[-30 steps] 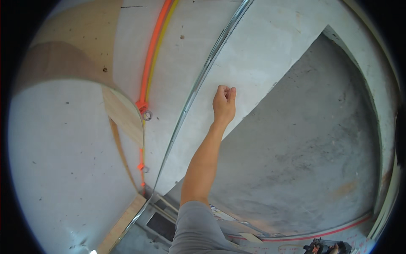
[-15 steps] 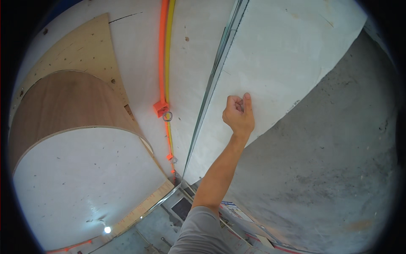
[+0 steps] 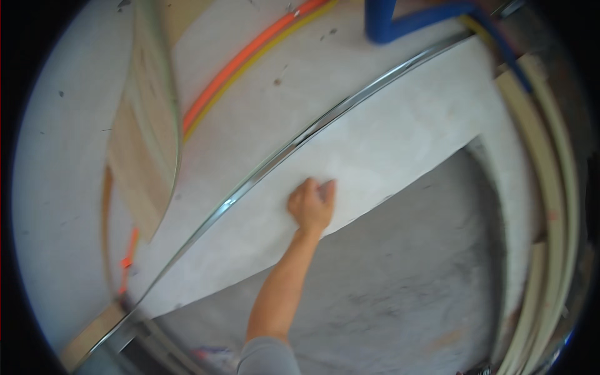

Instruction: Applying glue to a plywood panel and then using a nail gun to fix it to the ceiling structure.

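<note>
My left hand (image 3: 311, 203), slightly blurred, is curled closed against or just beside a long white board (image 3: 400, 137); whether it touches it is unclear. Anything inside the fingers is too blurred to make out. A bright metal strip (image 3: 275, 160) runs diagonally along the board, above and left of the hand. Bare grey concrete (image 3: 387, 281) shows below and right of the board's angled edge. My right hand is not in view.
Orange and yellow conduits (image 3: 231, 69) run upper left, near curved plywood (image 3: 140, 156). A blue pipe (image 3: 379, 22) bends at the top. Pale timber strips (image 3: 550, 212) curve down the right edge. An indistinct dark object sits at the bottom right edge.
The view has swung, bringing the blue pipe in and tilting the metal strip. My left hand sits lower in the picture, still curled. The light bulb seen half a second ago is gone.
</note>
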`<state>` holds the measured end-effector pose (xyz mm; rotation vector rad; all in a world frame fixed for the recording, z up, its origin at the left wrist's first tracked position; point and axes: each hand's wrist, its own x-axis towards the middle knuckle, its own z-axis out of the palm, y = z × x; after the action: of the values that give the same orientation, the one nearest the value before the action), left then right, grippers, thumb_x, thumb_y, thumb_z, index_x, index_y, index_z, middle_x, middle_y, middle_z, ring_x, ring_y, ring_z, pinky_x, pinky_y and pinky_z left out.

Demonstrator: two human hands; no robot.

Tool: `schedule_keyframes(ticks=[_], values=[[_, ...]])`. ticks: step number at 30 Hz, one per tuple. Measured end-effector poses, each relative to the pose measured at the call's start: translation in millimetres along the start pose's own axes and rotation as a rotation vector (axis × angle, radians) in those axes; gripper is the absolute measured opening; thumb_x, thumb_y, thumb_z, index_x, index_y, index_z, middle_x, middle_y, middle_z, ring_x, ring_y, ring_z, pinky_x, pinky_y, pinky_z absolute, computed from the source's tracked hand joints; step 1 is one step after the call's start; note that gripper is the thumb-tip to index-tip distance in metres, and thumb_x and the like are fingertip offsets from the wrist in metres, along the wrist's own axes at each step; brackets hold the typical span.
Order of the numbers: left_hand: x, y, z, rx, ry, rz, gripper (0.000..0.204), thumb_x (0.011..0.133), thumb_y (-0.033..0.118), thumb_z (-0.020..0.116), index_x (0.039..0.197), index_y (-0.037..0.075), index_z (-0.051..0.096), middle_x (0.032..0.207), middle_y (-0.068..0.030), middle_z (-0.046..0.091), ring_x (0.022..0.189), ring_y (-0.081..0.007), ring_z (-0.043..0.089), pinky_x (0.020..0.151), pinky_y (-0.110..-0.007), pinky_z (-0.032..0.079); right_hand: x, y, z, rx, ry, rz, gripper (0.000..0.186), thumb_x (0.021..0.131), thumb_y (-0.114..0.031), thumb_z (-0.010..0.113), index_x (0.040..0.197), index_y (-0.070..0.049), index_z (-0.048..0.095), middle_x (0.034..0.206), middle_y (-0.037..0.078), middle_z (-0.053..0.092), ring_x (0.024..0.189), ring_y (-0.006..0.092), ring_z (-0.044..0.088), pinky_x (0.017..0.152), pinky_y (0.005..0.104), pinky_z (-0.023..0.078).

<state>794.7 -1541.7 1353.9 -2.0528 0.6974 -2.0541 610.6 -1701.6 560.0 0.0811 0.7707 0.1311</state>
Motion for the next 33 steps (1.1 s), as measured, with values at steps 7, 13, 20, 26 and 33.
schedule_keyframes(ticks=[7,13,20,26,33], values=[[-5,-8,-17,-0.131,-0.105,-0.067,0.035,0.086,0.043,0.068,0.080,0.011,0.057,0.075,-0.0062,0.064,0.076,-0.0302,0.064,0.070,-0.045,0.046,-227,-50,111,0.041,0.138,-0.541,0.018,0.089,-0.021,0.056,0.078,-0.011,0.047,0.068,0.005,0.048,0.061,0.0221,0.054,0.061,0.0420,0.050],[2,25,-66,-0.632,-0.305,-0.103,0.031,0.086,0.029,0.072,0.103,0.009,0.057,0.090,-0.0089,0.063,0.086,-0.0284,0.061,0.076,-0.044,0.042,-392,-33,155,0.104,-0.138,-0.703,0.014,0.089,-0.015,0.058,0.079,-0.010,0.050,0.067,0.006,0.049,0.057,0.0218,0.055,0.055,0.0383,0.051],[73,106,-205,-0.740,0.349,0.478,0.053,0.079,0.022,0.078,0.122,0.007,0.051,0.119,-0.0143,0.055,0.110,-0.0326,0.052,0.089,-0.045,0.038,-515,10,177,-0.077,-0.221,-1.140,0.013,0.085,-0.004,0.060,0.080,-0.006,0.048,0.064,0.005,0.050,0.056,0.0214,0.058,0.050,0.0360,0.049],[175,155,-295,-0.695,0.358,0.398,0.095,0.076,0.022,0.083,0.149,0.001,0.026,0.150,-0.0235,0.034,0.139,-0.0401,0.033,0.113,-0.047,0.028,-501,14,147,-0.283,-0.292,-1.306,0.010,0.081,0.001,0.060,0.081,-0.004,0.051,0.064,0.006,0.054,0.053,0.0199,0.059,0.050,0.0341,0.048],[251,204,-330,-0.818,0.257,0.289,0.108,0.076,0.026,0.084,0.153,-0.001,0.014,0.157,-0.0262,0.021,0.145,-0.0405,0.024,0.118,-0.045,0.022,-445,-7,103,-0.351,-0.331,-1.180,0.014,0.078,0.002,0.056,0.089,-0.003,0.049,0.064,0.005,0.053,0.049,0.0188,0.058,0.046,0.0330,0.050]])
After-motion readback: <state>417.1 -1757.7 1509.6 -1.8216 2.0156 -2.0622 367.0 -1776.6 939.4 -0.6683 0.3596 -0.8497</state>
